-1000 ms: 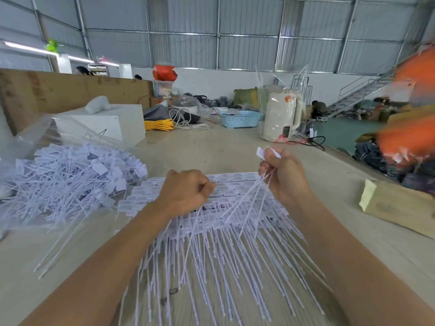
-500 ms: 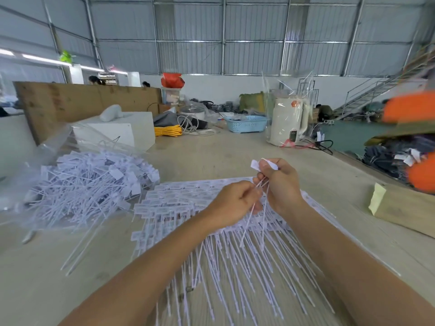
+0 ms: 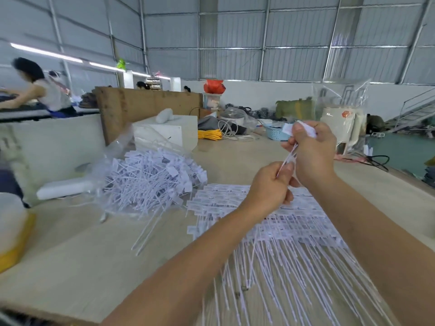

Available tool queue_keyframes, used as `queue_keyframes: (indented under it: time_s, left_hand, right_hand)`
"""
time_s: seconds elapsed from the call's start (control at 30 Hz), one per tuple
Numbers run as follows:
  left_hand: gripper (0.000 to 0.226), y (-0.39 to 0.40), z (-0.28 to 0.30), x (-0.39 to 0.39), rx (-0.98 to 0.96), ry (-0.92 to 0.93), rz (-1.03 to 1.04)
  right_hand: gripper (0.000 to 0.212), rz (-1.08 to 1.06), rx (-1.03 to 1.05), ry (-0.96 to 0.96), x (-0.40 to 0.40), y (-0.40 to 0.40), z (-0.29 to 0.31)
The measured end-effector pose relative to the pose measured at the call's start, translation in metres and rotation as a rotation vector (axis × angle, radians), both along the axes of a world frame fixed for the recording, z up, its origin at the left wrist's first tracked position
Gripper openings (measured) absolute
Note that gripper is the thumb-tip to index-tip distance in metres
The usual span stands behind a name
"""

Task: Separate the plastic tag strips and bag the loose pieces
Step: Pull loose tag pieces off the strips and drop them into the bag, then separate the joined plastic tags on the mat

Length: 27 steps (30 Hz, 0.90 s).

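Note:
A flat sheet of joined white plastic tag strips (image 3: 289, 234) lies on the table under my forearms, thin tails fanning toward me. My right hand (image 3: 313, 154) is raised above it and grips a few separated tags (image 3: 306, 128) by their heads. My left hand (image 3: 270, 184) pinches the thin tails of those same tags just below the right hand. A heap of loose white tags (image 3: 153, 182) lies to the left, spilling out of a clear plastic bag (image 3: 122, 149).
A white box (image 3: 174, 132) stands behind the loose heap, with yellow cord (image 3: 209, 134) and a blue basket (image 3: 275, 132) beyond. A yellow-and-white roll (image 3: 11, 231) sits at the left edge. A person works at another table at far left.
My left hand came off the sheet and closed on the tails held by my right hand. Both hands rose and the view swung left.

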State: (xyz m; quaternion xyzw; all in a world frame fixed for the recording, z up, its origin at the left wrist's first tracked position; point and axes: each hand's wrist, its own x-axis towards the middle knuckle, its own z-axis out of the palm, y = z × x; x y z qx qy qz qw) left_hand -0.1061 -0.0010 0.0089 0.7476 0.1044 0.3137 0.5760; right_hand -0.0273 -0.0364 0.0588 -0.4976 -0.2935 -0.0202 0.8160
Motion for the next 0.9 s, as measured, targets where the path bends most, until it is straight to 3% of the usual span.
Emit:
queue_keyframes:
  time_s: [0.13, 0.3, 0.4, 0.5, 0.6, 0.67, 0.73, 0.83, 0.9]
  left_hand:
    - [0.027, 0.028, 0.000, -0.017, 0.055, -0.069, 0.232]
    - [0.027, 0.071, -0.012, -0.057, 0.204, -0.016, 0.418]
    - [0.030, 0.101, -0.018, -0.083, 0.292, 0.034, 0.536]
    - [0.028, 0.132, -0.025, -0.108, 0.363, 0.098, 0.665]
    - [0.024, 0.165, -0.031, -0.131, 0.380, 0.165, 0.818]
    - [0.025, 0.184, -0.031, -0.143, 0.371, 0.237, 0.927]
    - [0.028, 0.201, -0.026, -0.150, 0.403, 0.328, 1.001]
    - [0.022, 0.222, -0.015, -0.149, 0.573, 0.546, 1.007]
    - [0.022, 0.229, -0.008, -0.142, 0.677, 0.654, 1.013]
  right_hand:
    - [0.014, 0.111, -0.058, 0.092, -0.016, 0.033, -0.005]
    - [0.002, 0.230, -0.194, 0.142, -0.044, 0.082, -0.023]
    - [0.012, 0.298, -0.307, 0.099, -0.067, 0.110, -0.030]
    - [0.005, 0.339, -0.460, -0.024, -0.088, 0.132, -0.035]
    - [0.040, 0.474, -0.577, -0.026, -0.098, 0.148, -0.049]
    - [0.047, 0.422, -0.729, -0.221, -0.097, 0.152, -0.060]
    - [0.036, 0.311, -0.865, -0.489, -0.092, 0.153, -0.072]
    - [0.023, 0.112, -1.026, -0.815, -0.080, 0.152, -0.085]
    - [0.024, -0.047, -1.103, -0.936, -0.073, 0.149, -0.092]
